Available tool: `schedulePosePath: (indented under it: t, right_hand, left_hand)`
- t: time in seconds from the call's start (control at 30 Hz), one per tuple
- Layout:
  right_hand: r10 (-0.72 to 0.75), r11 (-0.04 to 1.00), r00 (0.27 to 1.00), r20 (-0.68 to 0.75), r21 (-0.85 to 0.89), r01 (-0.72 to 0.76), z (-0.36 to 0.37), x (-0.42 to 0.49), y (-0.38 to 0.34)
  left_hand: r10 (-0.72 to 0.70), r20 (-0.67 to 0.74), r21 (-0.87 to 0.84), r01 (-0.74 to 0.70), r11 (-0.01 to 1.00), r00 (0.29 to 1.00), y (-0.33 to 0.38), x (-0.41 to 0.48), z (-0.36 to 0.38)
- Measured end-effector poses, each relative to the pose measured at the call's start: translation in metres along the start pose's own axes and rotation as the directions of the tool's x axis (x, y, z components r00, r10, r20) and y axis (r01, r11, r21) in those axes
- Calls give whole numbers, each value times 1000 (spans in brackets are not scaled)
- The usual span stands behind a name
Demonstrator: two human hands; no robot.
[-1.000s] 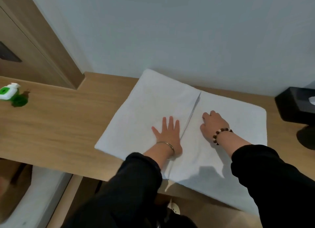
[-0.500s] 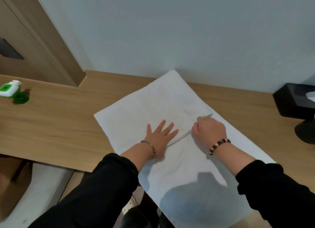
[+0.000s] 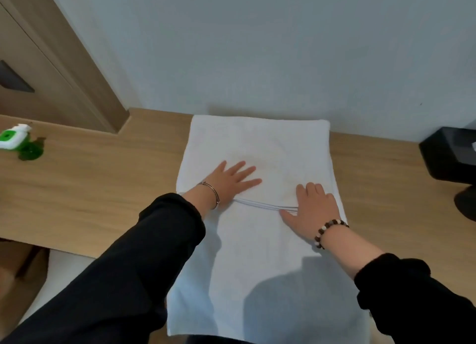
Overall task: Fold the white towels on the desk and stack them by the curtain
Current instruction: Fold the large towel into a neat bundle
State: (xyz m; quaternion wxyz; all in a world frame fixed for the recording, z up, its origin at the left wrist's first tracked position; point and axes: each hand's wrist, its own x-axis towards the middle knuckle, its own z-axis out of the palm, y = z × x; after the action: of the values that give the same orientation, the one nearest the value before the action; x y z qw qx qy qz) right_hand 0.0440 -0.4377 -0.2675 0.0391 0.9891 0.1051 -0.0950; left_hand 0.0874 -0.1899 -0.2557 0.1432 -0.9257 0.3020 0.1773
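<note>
A white towel point(image 3: 257, 148) lies lengthwise on the wooden desk point(image 3: 98, 189), its far end against the wall and its near end hanging over the desk's front edge. A folded edge crosses it between my hands. My left hand point(image 3: 229, 181) presses flat on the folded upper layer with fingers spread. On the right side of the towel my right hand point(image 3: 313, 210) lies flat by the folded edge, its thumb on the lower layer.
A green and white bottle point(image 3: 18, 143) stands at the desk's far left. A black box point(image 3: 448, 155) and a dark round base point(image 3: 466, 207) sit at the right edge. A wooden door panel point(image 3: 51, 68) rises at back left.
The towel has turned from lying crosswise to lengthwise, its far end now at the wall. Both hands turned with it, and my right hand has opened flat.
</note>
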Motion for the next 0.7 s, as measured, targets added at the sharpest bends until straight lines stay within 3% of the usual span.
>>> schedulePosePath:
  t: [0.13, 0.23, 0.37, 0.47, 0.5, 0.57, 0.6, 0.63, 0.67, 0.7]
  right_hand:
    - [50, 999, 995, 83, 6, -51, -16, 21, -7]
    - [75, 993, 994, 79, -101, -67, -25, 31, -12]
    - [33, 981, 999, 22, -193, -28, -48, 37, -11]
    - [16, 997, 979, -201, -72, -31, -72, 35, -4]
    - [11, 1000, 943, -334, -13, -16, -77, 28, 0]
    - [0, 997, 801, -599, 58, 44, -75, 7, 8]
    - [-6, 997, 754, -656, 57, 57, -68, -6, 11]
    - [-28, 998, 770, -638, 29, 61, -54, -20, 11]
    - [-56, 998, 842, -536, -19, 54, -39, -34, 10]
    - [-65, 997, 940, -335, -51, 50, -26, -44, 6]
  left_hand:
    - [-214, -48, -96, 209, 973, 976, -8, 8, 2]
    - [-370, -62, -196, 352, 915, 927, -11, 1, 11]
    - [-423, -75, -225, 398, 889, 903, -21, -10, -7]
    - [-462, -206, -313, 390, 866, 863, -25, -18, -43]
    - [-486, -268, -345, 388, 854, 832, -24, -24, -54]
    - [-496, -489, -349, 360, 865, 718, -14, -37, -65]
    - [-469, -589, -321, 343, 883, 658, -6, -44, -61]
    - [-429, -640, -287, 320, 903, 638, 4, -50, -50]
    - [-404, -589, -266, 305, 915, 700, 18, -57, -35]
    - [-407, -445, -277, 310, 910, 797, 31, -64, -19]
